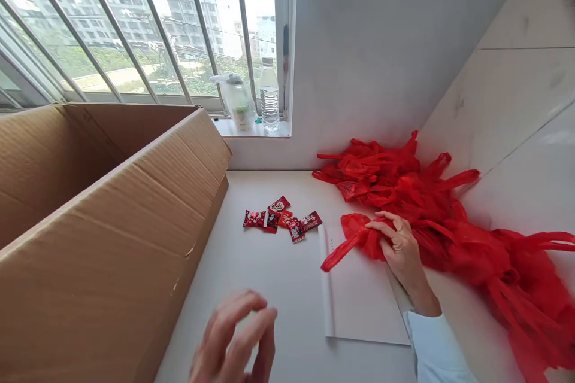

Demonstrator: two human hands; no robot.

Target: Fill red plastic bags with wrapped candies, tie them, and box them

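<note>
My right hand [401, 254] grips a crumpled red plastic bag [369, 239] by its near side, with one handle loop trailing to the left. Below that bag lies a white paper pad [363, 305] whose left edge is curled over. At the bottom, my left hand [238, 335] hovers over the white tabletop [287, 287], slightly blurred, fingers bent and apart with nothing between them. Several small red snack packets [296, 229] lie in a loose cluster left of the pad. A heap of red plastic bags [395, 176] spreads behind and to the right of my right hand.
A large open cardboard box [135, 209] takes up the left side, its side wall slanting toward the packets. On the windowsill stand a clear water bottle [269, 99] and a bagged cup [241, 105]. Walls bound the table at the back and right.
</note>
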